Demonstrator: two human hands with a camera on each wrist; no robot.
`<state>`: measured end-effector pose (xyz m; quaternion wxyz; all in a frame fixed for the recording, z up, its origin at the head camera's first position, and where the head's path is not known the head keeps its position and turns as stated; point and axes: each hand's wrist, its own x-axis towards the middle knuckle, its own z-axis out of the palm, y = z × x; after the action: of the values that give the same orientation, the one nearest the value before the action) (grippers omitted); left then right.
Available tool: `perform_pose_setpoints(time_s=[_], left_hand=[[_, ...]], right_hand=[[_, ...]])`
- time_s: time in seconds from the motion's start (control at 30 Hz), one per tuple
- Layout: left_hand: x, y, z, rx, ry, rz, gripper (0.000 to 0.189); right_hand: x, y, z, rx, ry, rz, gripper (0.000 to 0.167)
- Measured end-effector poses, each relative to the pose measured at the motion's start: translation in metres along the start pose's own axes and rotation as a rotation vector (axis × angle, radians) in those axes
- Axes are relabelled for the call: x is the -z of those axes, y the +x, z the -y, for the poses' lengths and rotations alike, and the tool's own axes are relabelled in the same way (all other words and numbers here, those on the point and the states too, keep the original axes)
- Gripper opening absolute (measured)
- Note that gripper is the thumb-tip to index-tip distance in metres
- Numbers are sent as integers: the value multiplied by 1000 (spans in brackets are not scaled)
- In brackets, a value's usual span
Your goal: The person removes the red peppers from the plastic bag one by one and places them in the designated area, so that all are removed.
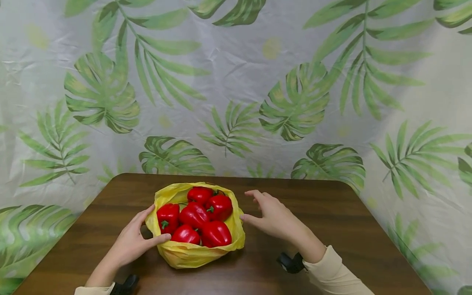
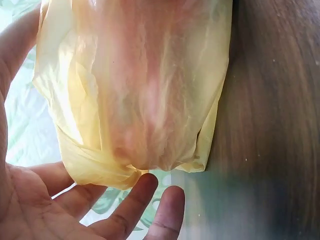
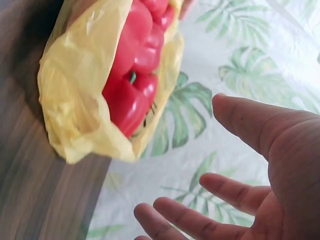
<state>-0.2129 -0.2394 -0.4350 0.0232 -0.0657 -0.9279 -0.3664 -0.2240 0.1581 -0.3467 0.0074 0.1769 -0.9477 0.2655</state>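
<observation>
Several red bell peppers [image 1: 194, 216] with green stems lie in a yellow plastic bag [image 1: 189, 257], its mouth spread wide. My left hand [image 1: 130, 239] rests against the bag's left side, its thumb reaching over the front rim near a pepper. In the left wrist view, the fingers [image 2: 167, 212] are spread and only lightly bent around the bag. To the right of the bag, my right hand [image 1: 274, 215] hovers with fingers apart, holding nothing. The right wrist view shows a gap between that hand and the bag.
The bag stands on a dark brown wooden table [image 1: 332, 213] with rounded far corners. Behind the table hangs a pale curtain [image 1: 236, 73] printed with green leaves. Each wrist carries a black strapped device [image 1: 290, 262].
</observation>
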Motion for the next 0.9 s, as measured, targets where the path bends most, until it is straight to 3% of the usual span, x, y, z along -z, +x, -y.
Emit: perform_pose_setpoints(time_s=[0.33,0.63,0.9], left_hand=[[1,-1,1,-18,-45,-3,112],[-2,-2,4,-41,-39,-12,113],[-4,-3,6,-58,-58,-12,114]], right_hand=[[-17,24,15,30,106,111,64],[-26,40,24,6,164,190,66],[-27,53,30,9,120,283,64]])
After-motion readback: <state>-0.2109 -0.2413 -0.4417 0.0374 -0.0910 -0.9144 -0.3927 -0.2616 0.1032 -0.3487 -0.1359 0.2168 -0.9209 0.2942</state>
